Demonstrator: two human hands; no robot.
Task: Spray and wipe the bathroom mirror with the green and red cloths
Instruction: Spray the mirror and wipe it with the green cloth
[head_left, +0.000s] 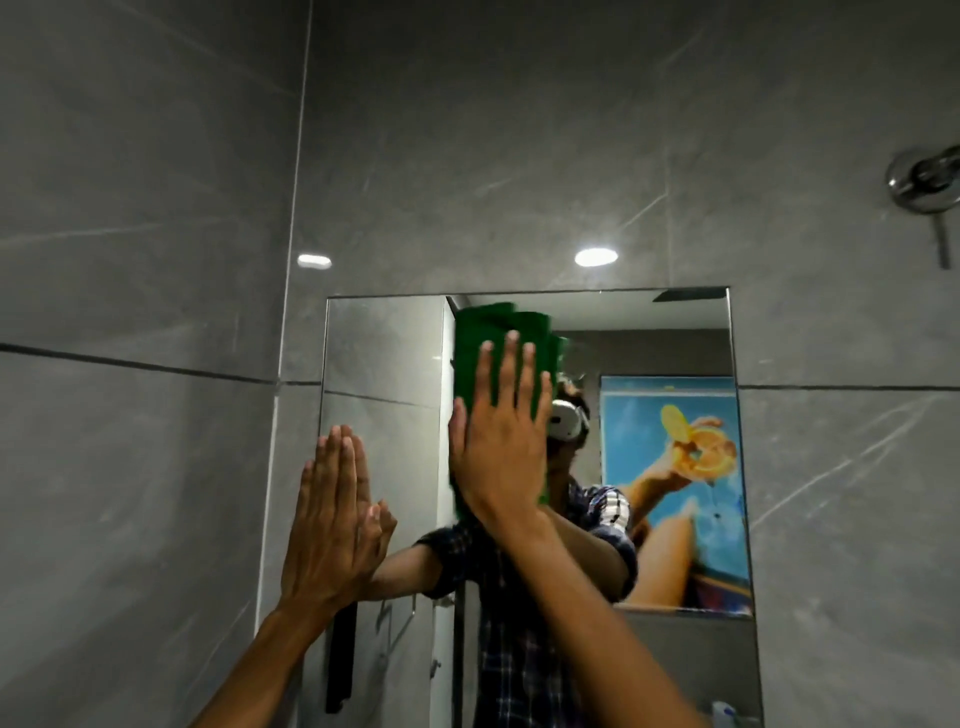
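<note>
The rectangular bathroom mirror (389, 353) is set into the grey tiled wall ahead of me. My right hand (501, 441) lies flat with spread fingers on the green cloth (480, 332), pressing it against the upper middle of the glass. My left hand (332, 519) rests flat and empty on the mirror's left edge, fingers together and pointing up. The glass reflects a person in a checked shirt wearing a headset. No red cloth or spray bottle is in sight.
Grey marble-look tiles (145, 234) surround the mirror, with an inside corner to its left. A chrome wall fitting (924, 182) sticks out at the upper right. A bright blue poster with orange fruit (675, 467) shows in the reflection. A white-and-blue container top (724, 713) peeks at the lower right.
</note>
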